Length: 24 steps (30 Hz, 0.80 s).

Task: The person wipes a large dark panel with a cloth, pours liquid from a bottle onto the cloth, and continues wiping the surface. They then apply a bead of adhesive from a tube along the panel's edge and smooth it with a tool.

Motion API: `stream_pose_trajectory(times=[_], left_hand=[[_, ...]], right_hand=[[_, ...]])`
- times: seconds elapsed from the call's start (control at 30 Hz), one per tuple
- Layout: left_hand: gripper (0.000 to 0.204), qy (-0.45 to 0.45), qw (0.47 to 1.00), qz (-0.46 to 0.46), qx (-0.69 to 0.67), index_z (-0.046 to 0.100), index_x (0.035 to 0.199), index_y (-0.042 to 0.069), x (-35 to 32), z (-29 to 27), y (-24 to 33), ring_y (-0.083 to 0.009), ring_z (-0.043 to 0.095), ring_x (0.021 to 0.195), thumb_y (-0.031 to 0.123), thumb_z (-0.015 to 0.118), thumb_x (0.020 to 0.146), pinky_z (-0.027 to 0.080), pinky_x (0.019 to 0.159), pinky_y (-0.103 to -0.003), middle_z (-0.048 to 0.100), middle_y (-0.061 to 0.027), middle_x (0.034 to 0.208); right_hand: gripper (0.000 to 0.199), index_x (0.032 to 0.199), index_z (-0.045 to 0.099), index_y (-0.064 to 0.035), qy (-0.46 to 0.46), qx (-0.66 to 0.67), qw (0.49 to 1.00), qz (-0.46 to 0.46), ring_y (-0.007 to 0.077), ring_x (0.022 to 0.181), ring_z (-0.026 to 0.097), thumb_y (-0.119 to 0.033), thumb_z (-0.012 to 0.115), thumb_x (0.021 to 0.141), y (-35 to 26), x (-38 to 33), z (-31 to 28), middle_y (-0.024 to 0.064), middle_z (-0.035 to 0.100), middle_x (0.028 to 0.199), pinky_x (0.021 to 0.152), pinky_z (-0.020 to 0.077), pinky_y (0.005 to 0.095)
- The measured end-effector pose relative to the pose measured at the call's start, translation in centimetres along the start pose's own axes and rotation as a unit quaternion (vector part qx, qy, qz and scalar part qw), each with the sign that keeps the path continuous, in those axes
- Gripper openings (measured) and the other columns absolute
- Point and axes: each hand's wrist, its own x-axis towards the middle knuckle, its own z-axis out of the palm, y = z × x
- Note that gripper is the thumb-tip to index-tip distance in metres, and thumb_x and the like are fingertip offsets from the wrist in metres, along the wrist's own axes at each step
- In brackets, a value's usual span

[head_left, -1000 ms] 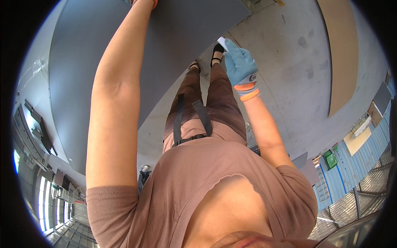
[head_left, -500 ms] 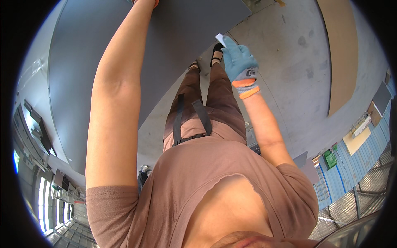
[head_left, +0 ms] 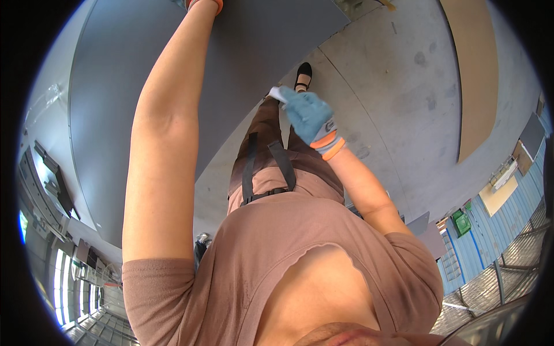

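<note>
My right hand [head_left: 309, 115], in a blue-grey glove with an orange-edged cuff, is closed around a small flat white piece [head_left: 277, 94]. The piece sticks out past the fingertips, and its exact kind is not clear. This hand is held in front of my legs, near the edge of a large smooth dark grey panel [head_left: 259, 46]. My left arm reaches far over the same panel. At the top edge of the picture only the orange cuff and a bit of glove of my left hand [head_left: 182, 4] show; its fingers are out of sight.
A brown board [head_left: 476, 75] lies along the right side on the grey concrete floor [head_left: 398, 98]. My foot in a black shoe [head_left: 304, 74] stands by the panel's edge. A green container [head_left: 461, 222] is by the blue wall at the far right. Dark metal pieces [head_left: 55, 179] lie at left.
My right hand has moved left and toward my body with the white piece, closer to the panel's edge. The left arm has shifted only slightly.
</note>
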Motion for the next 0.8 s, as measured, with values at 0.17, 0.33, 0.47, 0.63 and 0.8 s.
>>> stream_pose_trajectory(times=[0.17,0.33,0.47,0.63,0.8], left_hand=[[0.049,-0.049,0.999,-0.002,0.004,0.065,0.129,0.008,0.3,-1.2,0.9,-0.0362,0.048,0.139,0.043,0.052,0.099,0.032,0.118,-0.048,0.058,-0.0177,0.144],[0.05,-0.043,0.999,-0.002,0.007,0.065,0.131,0.008,0.2,-0.9,0.6,-0.0364,0.047,0.14,0.044,0.051,0.099,0.031,0.119,-0.048,0.058,-0.018,0.145],[0.05,-0.038,0.999,-0.007,0.009,0.065,0.131,0.008,0.2,-0.8,0.9,-0.0368,0.047,0.141,0.044,0.05,0.1,0.031,0.12,-0.048,0.057,-0.0184,0.146],[0.051,-0.044,0.999,-0.007,0.013,0.065,0.132,0.008,0.2,-0.7,0.8,-0.037,0.046,0.142,0.044,0.049,0.1,0.03,0.12,-0.049,0.057,-0.0188,0.146],[0.051,-0.043,0.999,-0.01,0.014,0.064,0.132,0.008,0.1,-0.6,0.6,-0.037,0.046,0.142,0.045,0.049,0.1,0.03,0.12,-0.049,0.057,-0.0182,0.146]], right_hand=[[0.031,0.122,0.074,-0.0078,0.092,-0.043,0.99,0.098,0.0308,0.09,0.07,-0.008,0.071,0.091,3.5,3.2,-2.9,0.0113,0.075,0.116,0.077,0.058,0.04],[0.035,0.127,0.073,-0.0131,0.115,-0.076,0.986,0.099,0.0289,0.084,0.07,-0.012,0.072,0.092,5.5,4.8,-4.0,0.01,0.076,0.109,0.073,0.0576,0.0387],[0.034,0.126,0.074,-0.0136,0.102,-0.089,0.987,0.086,0.0284,0.085,0.07,-0.013,0.072,0.092,5.9,4.5,-3.6,0.0095,0.076,0.11,0.073,0.0581,0.0384],[0.037,0.126,0.073,-0.0165,0.047,-0.124,0.99,0.045,0.0289,0.085,0.07,-0.013,0.073,0.089,4.1,2.2,-1.4,0.008,0.076,0.11,0.07,0.0583,0.0391],[0.044,0.132,0.07,-0.0229,0.016,-0.101,0.995,0.02,0.0294,0.072,0.067,-0.014,0.073,0.088,0.6,0.7,-0.8,0.0079,0.067,0.091,0.061,0.0555,0.0392]])
